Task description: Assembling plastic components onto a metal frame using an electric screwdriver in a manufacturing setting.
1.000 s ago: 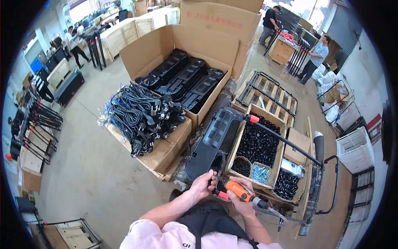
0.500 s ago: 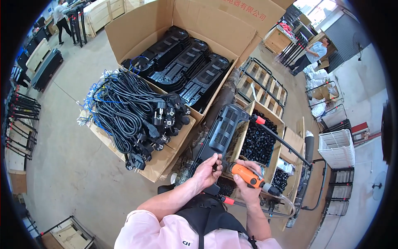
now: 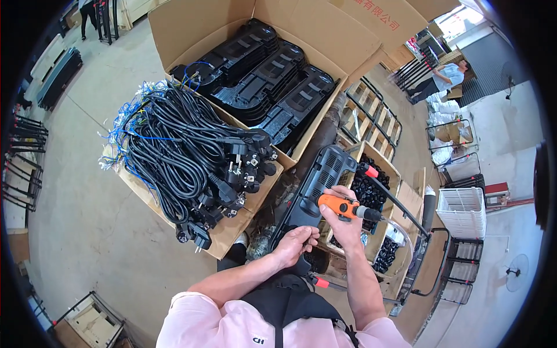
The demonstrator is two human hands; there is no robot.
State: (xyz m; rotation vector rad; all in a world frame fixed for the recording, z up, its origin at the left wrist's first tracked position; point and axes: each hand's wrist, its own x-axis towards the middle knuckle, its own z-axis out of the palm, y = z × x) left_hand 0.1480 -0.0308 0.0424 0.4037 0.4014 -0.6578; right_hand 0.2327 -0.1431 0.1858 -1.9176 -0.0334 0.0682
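A long black plastic housing with slotted vents (image 3: 325, 174) lies slantwise in front of me on a black tubular frame with red end pieces. My right hand (image 3: 344, 227) grips an orange power screwdriver (image 3: 337, 205), which has a clear hose at its rear and is held over the housing's right side. The driver's tip is hidden from this view. Beside the near part of the housing, my left hand (image 3: 296, 245) has its fingers curled together. Whatever they may pinch is too small or hidden to make out.
Black power cords with plugs (image 3: 180, 145) are heaped on a carton at left. Behind stands an open cardboard box (image 3: 307, 29) of black plastic shells (image 3: 296, 110). Wooden bins (image 3: 394, 174) of small black parts sit at right. A person (image 3: 447, 75) stands far right.
My right hand has carried the screwdriver up and away from me, over the housing. My left hand has shifted slightly toward me along the housing. The whole view has shifted a little.
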